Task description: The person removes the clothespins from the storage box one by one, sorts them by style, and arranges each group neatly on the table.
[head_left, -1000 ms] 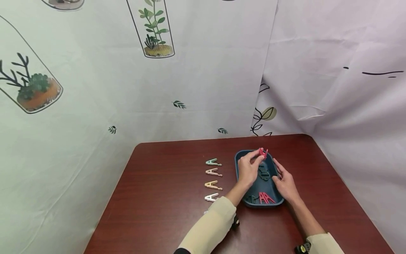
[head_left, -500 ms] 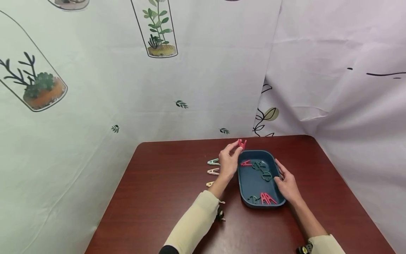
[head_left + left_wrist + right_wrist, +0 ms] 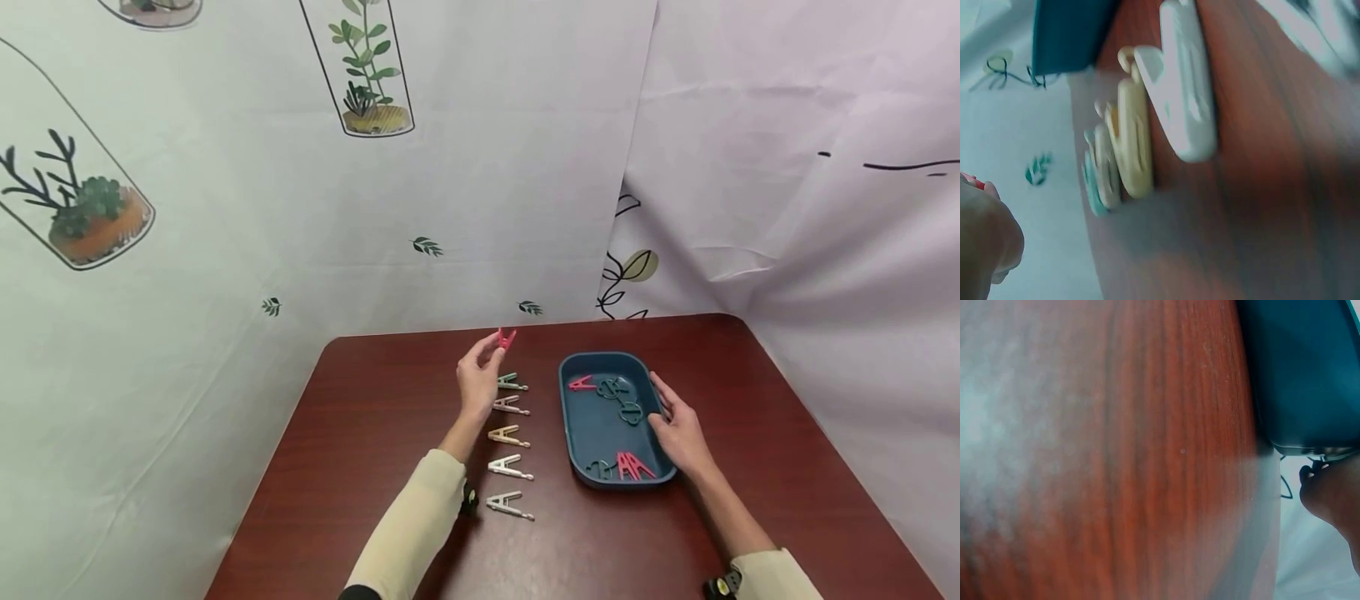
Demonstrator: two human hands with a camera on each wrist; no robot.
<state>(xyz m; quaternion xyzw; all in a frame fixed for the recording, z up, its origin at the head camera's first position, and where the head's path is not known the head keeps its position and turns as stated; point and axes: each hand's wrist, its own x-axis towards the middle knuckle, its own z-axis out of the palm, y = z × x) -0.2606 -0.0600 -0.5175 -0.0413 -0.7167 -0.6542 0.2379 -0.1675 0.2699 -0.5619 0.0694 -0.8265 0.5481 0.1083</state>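
My left hand (image 3: 477, 382) pinches a red clothespin (image 3: 507, 339) between thumb and fingers, above the far part of the table. Just below it runs a column of clothespins: green (image 3: 513, 382), pale pink (image 3: 512, 405), yellow (image 3: 508, 436), white (image 3: 510, 467) and greyish white (image 3: 509, 503). The left wrist view has the white clothespin (image 3: 1188, 94) up close. On the right, my right hand (image 3: 680, 433) grips the right rim of a blue tray (image 3: 567, 425). More red clothespins (image 3: 634, 467) lie inside it, with another red clothespin (image 3: 581, 383) near its far left corner.
Dark green pieces with looped outlines (image 3: 630, 412) lie in the tray too. The brown table (image 3: 360, 467) ends at a printed cloth backdrop (image 3: 480, 192) behind. Bare tabletop separates the clothespin column from the tray.
My left hand has moved left from over the tray to beyond the clothespin column, carrying the red clothespin. My right hand stays at the tray's rim.
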